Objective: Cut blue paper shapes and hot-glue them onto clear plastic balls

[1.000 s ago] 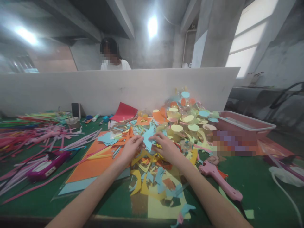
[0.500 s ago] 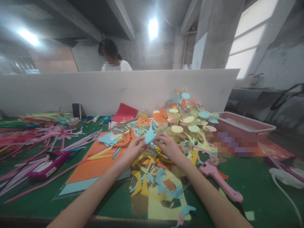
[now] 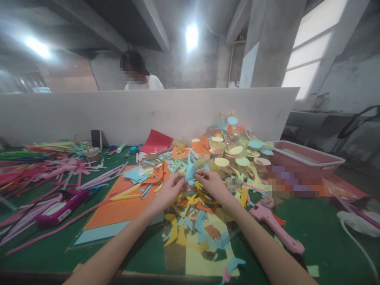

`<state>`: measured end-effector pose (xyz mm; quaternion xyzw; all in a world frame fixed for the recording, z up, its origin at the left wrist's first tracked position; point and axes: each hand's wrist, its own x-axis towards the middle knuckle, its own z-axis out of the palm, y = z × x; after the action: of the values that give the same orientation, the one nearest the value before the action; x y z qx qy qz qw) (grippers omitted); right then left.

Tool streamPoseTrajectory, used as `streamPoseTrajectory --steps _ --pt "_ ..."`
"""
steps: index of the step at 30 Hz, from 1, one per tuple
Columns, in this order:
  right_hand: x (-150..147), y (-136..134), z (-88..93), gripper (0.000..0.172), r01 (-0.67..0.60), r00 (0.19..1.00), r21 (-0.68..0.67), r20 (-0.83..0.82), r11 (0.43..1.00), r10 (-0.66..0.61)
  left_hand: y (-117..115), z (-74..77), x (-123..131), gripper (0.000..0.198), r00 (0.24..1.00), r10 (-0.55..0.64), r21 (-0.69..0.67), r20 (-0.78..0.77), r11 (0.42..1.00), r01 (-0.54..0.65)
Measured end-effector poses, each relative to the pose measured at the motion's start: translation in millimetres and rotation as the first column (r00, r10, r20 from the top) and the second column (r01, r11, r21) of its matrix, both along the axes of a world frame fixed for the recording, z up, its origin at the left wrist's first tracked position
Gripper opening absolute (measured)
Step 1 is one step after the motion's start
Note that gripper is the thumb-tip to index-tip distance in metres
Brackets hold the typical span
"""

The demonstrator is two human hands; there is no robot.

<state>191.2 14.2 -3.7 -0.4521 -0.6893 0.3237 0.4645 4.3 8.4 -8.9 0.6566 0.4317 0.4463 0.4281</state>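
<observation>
Two hands meet over the heap, and it's blue paper [image 3: 190, 171] between them, dead centre of our clock, folded up to a point! Left hand [image 3: 171, 189]: thumb and fingers pinched on its lower left edge. Right hand [image 3: 212, 185]: fingertips together, nipping the right edge. Straight below, at six o'clock, paper scraps [image 3: 201, 227] spill over a pale yellow sheet [image 3: 196, 264]. Out at two o'clock, a pile of clear balls topped with paper discs [image 3: 234, 150]! Four o'clock, a pink-handled tool [image 3: 277, 228] on the green table [image 3: 139, 257]; three o'clock, a pink tub [image 3: 314, 164]. Eight o'clock, an orange sheet [image 3: 114, 208]; nine, pink strips [image 3: 53, 172]; ten, a red sheet [image 3: 156, 141]. Twelve o'clock, a white board [image 3: 178, 113], and behind it, at eleven, a co-worker in white [image 3: 148, 84].
</observation>
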Motion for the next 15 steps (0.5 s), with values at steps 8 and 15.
streamPoseTrajectory --steps 8,15 --pt "-3.5 -5.5 3.2 0.026 -0.030 0.999 0.003 0.017 1.000 0.030 -6.5 3.7 1.5 0.033 0.997 0.006 0.107 -0.079 0.994 0.003" --pt "-8.6 -1.1 -4.5 0.037 -0.043 0.983 -0.093 -0.183 0.995 0.025 -8.5 4.3 1.2 0.029 0.995 0.004 0.152 -0.095 0.988 0.011"
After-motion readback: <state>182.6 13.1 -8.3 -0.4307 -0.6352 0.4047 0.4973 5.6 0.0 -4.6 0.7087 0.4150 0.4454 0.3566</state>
